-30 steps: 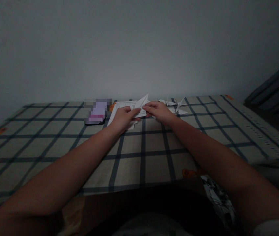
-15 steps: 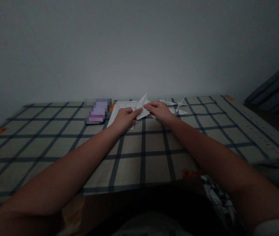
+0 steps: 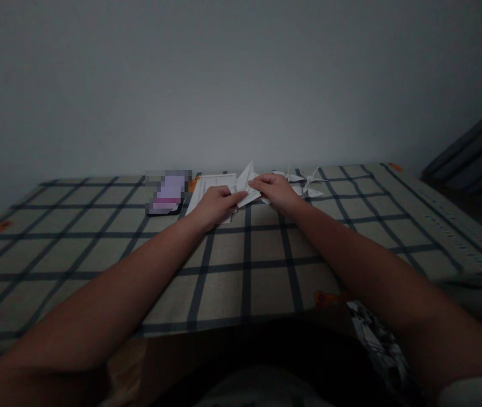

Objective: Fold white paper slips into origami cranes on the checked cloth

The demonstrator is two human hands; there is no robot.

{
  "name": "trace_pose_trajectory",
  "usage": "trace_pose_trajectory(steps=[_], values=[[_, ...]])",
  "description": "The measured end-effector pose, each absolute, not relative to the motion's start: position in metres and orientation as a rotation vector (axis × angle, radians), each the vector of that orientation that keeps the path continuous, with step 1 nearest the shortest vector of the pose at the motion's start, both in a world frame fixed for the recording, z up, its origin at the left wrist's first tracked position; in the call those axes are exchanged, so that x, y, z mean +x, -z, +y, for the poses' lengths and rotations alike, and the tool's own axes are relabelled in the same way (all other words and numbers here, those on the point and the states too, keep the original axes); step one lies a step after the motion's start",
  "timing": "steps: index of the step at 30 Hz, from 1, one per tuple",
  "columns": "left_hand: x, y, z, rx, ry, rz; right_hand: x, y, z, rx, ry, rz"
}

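Note:
A folded piece of white paper (image 3: 247, 180), with a pointed tip standing up, is held between my two hands over the far part of the table. My left hand (image 3: 218, 204) pinches its lower left side, thumb laid across the front. On the other side, my right hand (image 3: 275, 191) grips the right edge between thumb and fingers. Beneath and behind my left hand lie white paper sheets (image 3: 202, 192). Just right of my right hand are several folded paper cranes (image 3: 310, 186), partly hidden by it.
A phone (image 3: 168, 192) with a lit, blurred screen lies left of the sheets. A checked cloth (image 3: 266, 282) covers the table, which meets a plain wall (image 3: 241, 85) at the back. Dark striped fabric (image 3: 474, 141) is at the far right.
The folded paper has turned slightly between my fingers, and its lower right part shows more. My left thumb has shifted a little to the right along it.

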State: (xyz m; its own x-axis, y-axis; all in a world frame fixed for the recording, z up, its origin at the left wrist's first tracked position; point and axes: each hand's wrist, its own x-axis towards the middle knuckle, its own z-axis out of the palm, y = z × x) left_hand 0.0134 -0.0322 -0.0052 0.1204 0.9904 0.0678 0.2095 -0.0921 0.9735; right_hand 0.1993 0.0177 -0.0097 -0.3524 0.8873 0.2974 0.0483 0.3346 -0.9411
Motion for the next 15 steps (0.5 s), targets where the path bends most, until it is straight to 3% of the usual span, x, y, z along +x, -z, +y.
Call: trace_pose_trajectory(steps=[15], values=[[0.0176, -0.0047, -0.0399, 1.435, -0.997, 1.190, 0.1997, 0.0016, 0.0120, -0.929, -1.000, -1.684]])
